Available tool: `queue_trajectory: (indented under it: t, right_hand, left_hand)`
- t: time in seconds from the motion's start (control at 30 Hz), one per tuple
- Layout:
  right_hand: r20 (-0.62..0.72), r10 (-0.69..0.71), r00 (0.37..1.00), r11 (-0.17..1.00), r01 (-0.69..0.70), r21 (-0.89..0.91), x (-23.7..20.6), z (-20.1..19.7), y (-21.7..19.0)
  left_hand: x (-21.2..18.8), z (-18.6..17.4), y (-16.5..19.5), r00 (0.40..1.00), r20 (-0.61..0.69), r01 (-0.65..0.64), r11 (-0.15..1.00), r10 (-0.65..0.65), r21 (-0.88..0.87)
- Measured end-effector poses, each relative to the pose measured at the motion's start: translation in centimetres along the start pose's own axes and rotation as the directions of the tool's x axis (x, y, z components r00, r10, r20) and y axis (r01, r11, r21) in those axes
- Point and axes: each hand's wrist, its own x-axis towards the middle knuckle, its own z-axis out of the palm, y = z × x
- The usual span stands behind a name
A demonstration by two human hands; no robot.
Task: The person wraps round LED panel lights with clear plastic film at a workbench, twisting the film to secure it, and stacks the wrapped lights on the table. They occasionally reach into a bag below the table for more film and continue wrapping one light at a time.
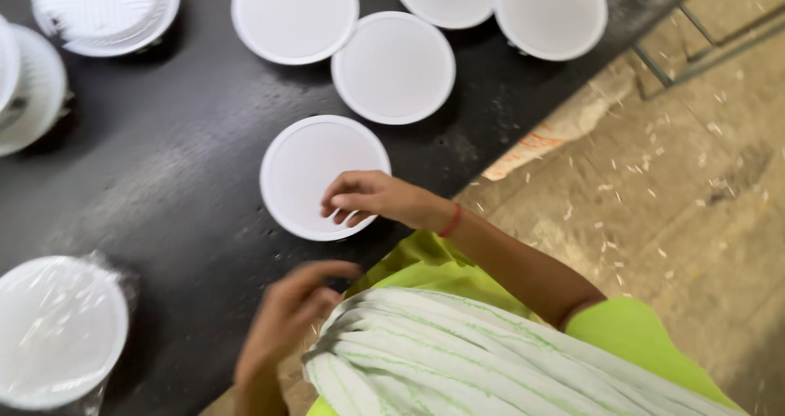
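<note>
On a dark worktable [163,170] crowded with round white discs, a person's right hand [368,197] rests curled fingertips on the rim of the nearest disc [307,166], apparently pinching it, while the blurred left hand [286,318] hovers open, empty, nearby.

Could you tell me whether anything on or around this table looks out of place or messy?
The white discs lie flat on the dark table; the right hand touches the nearest one. One disc is in clear wrap. Pale scraps litter the floor, and a crumpled wrapper lies by the table's edge.
</note>
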Motion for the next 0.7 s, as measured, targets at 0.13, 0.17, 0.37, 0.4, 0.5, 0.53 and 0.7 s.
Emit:
queue_trajectory:
  t: [0.13, 0.17, 0.37, 0.4, 0.5, 0.53, 0.7]
  right_hand:
    - [-0.236, -0.051, 0.970, 0.992, 0.076, 0.096, -6.0, -2.1, 0.4]
    - [-0.285, -0.078, 0.955, 0.993, 0.098, 0.059, -7.7, -3.4, 0.0]
    - [-0.594, -0.150, 0.790, 0.985, 0.171, -0.021, -18.0, -15.2, -1.2]
    - [-0.622, -0.162, 0.766, 0.987, 0.135, -0.090, -19.4, -17.3, -0.7]
    - [-0.672, -0.202, 0.713, 0.967, 0.037, -0.252, -22.6, -24.1, 0.7]
    - [-0.680, -0.192, 0.707, 0.964, 0.006, -0.266, -23.5, -26.0, 1.2]
    - [-0.736, -0.296, 0.609, 0.824, -0.227, -0.519, -26.6, -38.8, 2.8]
  left_hand:
    - [1.8, 4.2, 1.0, 0.904, 0.402, -0.179, 0.982, 0.143, 0.055]
    - [2.2, 4.8, 1.5, 0.870, 0.429, -0.308, 0.948, 0.244, 0.085]
    - [5.3, 8.5, 4.1, 0.985, 0.151, -0.084, 0.996, 0.077, 0.038]
    - [6.1, 10.0, 4.3, 0.983, 0.174, -0.065, 0.997, 0.058, 0.034]
    - [9.1, 14.7, 5.2, 0.986, 0.167, -0.031, 0.999, 0.026, 0.030]
    - [9.8, 16.0, 5.6, 0.992, 0.128, -0.020, 0.999, 0.017, 0.027]
    - [13.8, 22.5, 8.0, 1.000, 0.022, -0.003, 0.998, 0.002, 0.059]
